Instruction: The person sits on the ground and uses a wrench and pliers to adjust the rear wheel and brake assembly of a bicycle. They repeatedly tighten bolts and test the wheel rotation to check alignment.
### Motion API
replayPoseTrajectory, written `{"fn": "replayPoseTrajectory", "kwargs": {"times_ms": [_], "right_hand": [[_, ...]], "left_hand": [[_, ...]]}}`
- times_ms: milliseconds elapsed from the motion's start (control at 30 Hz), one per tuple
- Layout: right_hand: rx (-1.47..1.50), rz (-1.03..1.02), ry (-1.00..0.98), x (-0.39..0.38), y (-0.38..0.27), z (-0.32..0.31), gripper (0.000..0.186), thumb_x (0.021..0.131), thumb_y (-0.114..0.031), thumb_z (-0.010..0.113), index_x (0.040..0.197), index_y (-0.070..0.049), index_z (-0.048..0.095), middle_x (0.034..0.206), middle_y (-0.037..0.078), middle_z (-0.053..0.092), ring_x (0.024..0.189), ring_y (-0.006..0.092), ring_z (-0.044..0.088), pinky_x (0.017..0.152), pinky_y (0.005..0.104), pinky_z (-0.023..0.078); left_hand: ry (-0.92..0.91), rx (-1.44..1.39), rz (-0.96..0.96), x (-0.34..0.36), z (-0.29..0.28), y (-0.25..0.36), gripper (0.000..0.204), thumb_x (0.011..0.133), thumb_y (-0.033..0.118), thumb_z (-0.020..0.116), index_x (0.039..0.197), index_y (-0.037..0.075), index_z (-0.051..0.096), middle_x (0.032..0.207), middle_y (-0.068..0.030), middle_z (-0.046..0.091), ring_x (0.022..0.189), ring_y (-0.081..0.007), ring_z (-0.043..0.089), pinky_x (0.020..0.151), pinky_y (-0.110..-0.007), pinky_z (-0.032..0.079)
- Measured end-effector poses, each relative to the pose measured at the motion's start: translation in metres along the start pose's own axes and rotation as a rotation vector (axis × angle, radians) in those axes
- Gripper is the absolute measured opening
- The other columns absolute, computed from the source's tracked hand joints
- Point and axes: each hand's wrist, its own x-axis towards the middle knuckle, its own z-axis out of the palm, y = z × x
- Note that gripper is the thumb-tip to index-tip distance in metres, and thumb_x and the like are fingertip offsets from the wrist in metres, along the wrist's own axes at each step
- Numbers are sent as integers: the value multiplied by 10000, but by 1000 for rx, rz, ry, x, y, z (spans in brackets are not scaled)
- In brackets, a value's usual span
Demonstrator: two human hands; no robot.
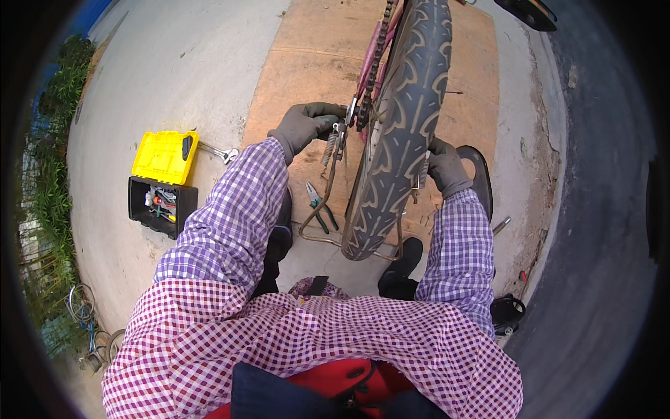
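An upright bicycle wheel with a patterned tyre (403,126) has a chain (377,63), pink frame tubes (367,59) and a wire stand (317,238). My gloved left hand (303,129) is closed at the axle fittings (349,115), beside a spring (330,145); what its fingertips hold is hidden. On the tyre's other side, my gloved right hand (447,167) has curled fingers near a second spring (423,171), its fingertips partly hidden. Green-handled pliers (322,215) lie below the left hand.
A toolbox with yellow lid (157,157) and an adjustable wrench (225,154) are at left. An orange board (300,56) lies under the bicycle. A dark oval object (478,174) and a metal bar (501,225) are at right; cables (80,304) lie lower left.
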Motion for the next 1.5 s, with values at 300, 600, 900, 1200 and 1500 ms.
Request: {"fn": "replayPoseTrajectory", "kwargs": {"times_ms": [300,600,900,1200,1500], "right_hand": [[-127,-5,-34,5,-4,-5,285,898,-64,666,1170,17,696,991,80,724,864,139,672,789,306,545],[-52,-45,-53,-5,-17,1,192,881,-18,662,1056,51,698,882,75,703,800,160,676,755,321,580],[-199,-50,-51,-10,-33,6,243,888,-24,643,1112,56,698,934,105,719,820,179,687,765,338,583],[-383,-63,-42,-8,-33,5,302,885,-31,606,1160,47,702,968,144,736,848,207,707,785,358,582],[-172,-29,-83,-11,-36,-6,307,941,-144,647,1212,-17,712,1063,95,743,940,177,705,804,321,588]], "left_hand": [[127,19,-20,3,0,5,510,988,308,688,1341,-46,591,1178,-126,699,938,-179,688,858,-327,575],[159,370,198,44,-40,-45,287,947,182,707,1117,-49,697,962,-108,744,810,-148,653,685,-332,532],[55,-32,24,43,-44,-45,251,1011,151,599,1149,-46,669,946,-131,734,717,-202,704,577,-317,599],[91,-402,-137,54,-56,-58,299,1035,181,538,1199,-42,649,987,-151,727,730,-231,713,610,-329,624],[78,-325,-124,44,-61,-54,297,1014,180,579,1195,-41,661,989,-136,728,741,-214,704,635,-322,610]]}}
